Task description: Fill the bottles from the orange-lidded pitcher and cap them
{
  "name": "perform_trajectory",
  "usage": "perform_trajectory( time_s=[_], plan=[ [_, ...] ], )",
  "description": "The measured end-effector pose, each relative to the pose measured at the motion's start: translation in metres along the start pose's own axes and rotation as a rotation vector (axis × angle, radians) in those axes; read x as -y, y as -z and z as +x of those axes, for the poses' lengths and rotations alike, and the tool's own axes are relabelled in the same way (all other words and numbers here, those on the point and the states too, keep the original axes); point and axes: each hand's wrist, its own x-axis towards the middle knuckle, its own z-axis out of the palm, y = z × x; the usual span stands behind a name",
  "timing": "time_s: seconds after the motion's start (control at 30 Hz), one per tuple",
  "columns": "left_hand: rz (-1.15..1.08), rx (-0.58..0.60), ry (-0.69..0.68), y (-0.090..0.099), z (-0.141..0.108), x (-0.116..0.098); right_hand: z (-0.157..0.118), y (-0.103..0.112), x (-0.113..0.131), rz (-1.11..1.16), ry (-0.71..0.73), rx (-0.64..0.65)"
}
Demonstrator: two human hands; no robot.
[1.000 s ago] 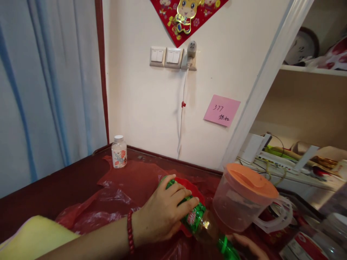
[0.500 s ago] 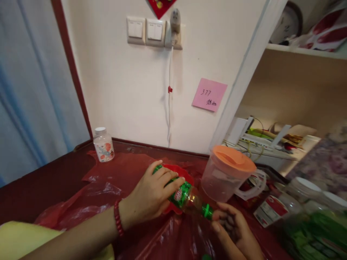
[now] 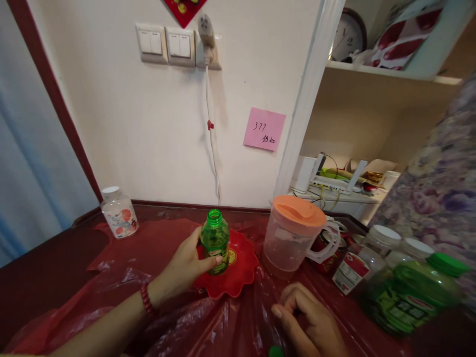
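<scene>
My left hand [image 3: 191, 258], with a red bead bracelet on the wrist, is wrapped round a small green bottle [image 3: 215, 238]. The bottle stands upright over the red scalloped plate [image 3: 243, 277], its mouth uncapped. To the right, my right hand [image 3: 307, 315] is closed near the front of the table, its fingers curled; what they hold, if anything, is hidden. A green cap [image 3: 275, 351] shows at the bottom edge, left of that hand.
A clear pitcher with an orange lid [image 3: 290, 243] stands right of the plate. Farther right are cans, clear jars and a large green bottle [image 3: 416, 297]. A white-capped jar [image 3: 121, 215] stands at the left. Red plastic film [image 3: 141, 263] covers the table.
The bottle has gone from lying tilted to upright, and its mouth now shows uncapped. My right hand has come away from the bottle's neck. The view has shifted to the right.
</scene>
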Motion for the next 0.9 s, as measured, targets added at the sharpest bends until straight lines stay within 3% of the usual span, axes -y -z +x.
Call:
perform_trajectory(
  time_s=[0.13, 0.3, 0.5, 0.73, 0.9],
  plan=[
    [-0.012, -0.015, 0.045, -0.003, 0.002, 0.011, -0.006, -0.006, -0.008, -0.003, 0.012, 0.011],
    [0.001, -0.012, 0.058, -0.006, 0.003, 0.023, -0.014, -0.01, -0.023, -0.033, 0.052, 0.114],
    [0.001, 0.008, 0.059, -0.009, 0.001, 0.033, -0.006, -0.004, -0.017, -0.046, 0.072, 0.07],
    [0.06, -0.037, 0.022, -0.008, 0.004, 0.047, 0.022, 0.028, 0.012, 0.174, -0.221, -0.24],
    [0.135, -0.026, 0.036, -0.005, 0.006, 0.041, 0.047, 0.058, 0.01, 0.236, -0.252, -0.534]
  ],
)
